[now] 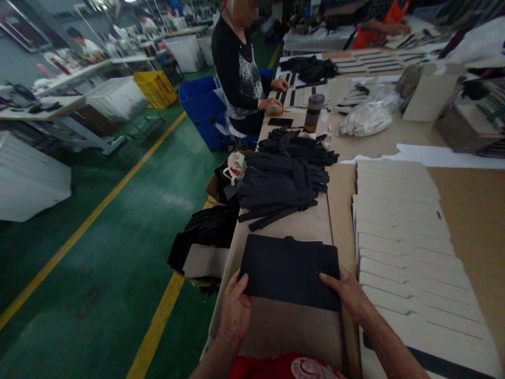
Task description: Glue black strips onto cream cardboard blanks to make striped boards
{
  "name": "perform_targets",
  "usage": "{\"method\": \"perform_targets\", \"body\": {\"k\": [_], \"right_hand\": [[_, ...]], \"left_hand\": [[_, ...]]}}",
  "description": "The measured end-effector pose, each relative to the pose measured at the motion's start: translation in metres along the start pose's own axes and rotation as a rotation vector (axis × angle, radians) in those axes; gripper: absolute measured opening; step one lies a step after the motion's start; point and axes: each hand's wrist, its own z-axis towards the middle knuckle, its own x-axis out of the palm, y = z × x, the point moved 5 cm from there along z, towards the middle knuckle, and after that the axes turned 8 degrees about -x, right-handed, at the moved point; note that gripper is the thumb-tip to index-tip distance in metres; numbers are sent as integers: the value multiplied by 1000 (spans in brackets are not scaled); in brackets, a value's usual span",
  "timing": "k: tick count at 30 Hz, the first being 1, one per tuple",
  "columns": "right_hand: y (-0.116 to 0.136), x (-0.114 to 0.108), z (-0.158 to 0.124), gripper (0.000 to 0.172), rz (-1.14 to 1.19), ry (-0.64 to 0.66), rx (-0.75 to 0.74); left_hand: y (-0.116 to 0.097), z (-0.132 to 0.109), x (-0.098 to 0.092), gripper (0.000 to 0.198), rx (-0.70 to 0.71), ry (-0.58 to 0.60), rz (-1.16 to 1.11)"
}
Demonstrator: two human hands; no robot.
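Note:
A flat black rectangular panel (290, 271) with a small tab on its far edge is held level above the near end of the table. My left hand (235, 308) grips its left edge, thumb on top and fingers underneath. At the right edge my right hand (347, 289) pinches it the same way, its fingers partly hidden below. To the right, overlapping beige panels (410, 252) of a similar outline lie in a long row. Beyond the held panel are tied bundles of black strips (276, 181).
A co-worker (246, 73) stands at the table's far left side, hands on black strips. A tumbler (313, 113), a phone (280, 122) and a plastic bag (371, 116) lie farther along. Left below the table edge sits a box of black pieces (209, 231); blue bins (201, 110) stand behind.

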Motion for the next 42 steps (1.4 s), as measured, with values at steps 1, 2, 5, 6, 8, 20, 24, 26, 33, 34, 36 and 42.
{"method": "perform_targets", "body": {"k": [1,2,5,6,8,20,24,26,33,34,36,42], "right_hand": [[-4,-6,2,58,-78,8,7],[-8,-11,3,56,-138,15,10],[-18,-21,4,53,-250,17,-12],[-20,-24,5,53,-288,5,-19],[-22,-29,9,53,-372,-19,-47],[-33,-29,47,60,-958,-240,-148],[-28,-20,43,55,-1188,-224,-256],[-23,-16,41,51,-1294,-217,-334],[-14,-11,42,53,-1363,-226,-265],[-13,-13,44,55,-1281,-234,-234],[-11,-18,48,57,-1058,-249,-178],[-4,-21,52,31,-649,-173,-120]], "left_hand": [[3,4,-5,57,-9,9,29],[7,6,-9,57,-22,20,65],[19,9,-20,51,-45,31,199],[21,10,-23,49,-35,26,245],[22,11,-24,44,12,16,331],[-7,42,-10,16,317,-184,792],[-8,43,-13,14,375,-291,942],[-10,41,-13,16,402,-326,1006],[-13,49,-7,28,342,-307,1127],[-14,53,-7,28,322,-316,1129],[-17,61,-10,29,278,-320,1120],[-25,67,-9,29,185,-99,1035]]}}
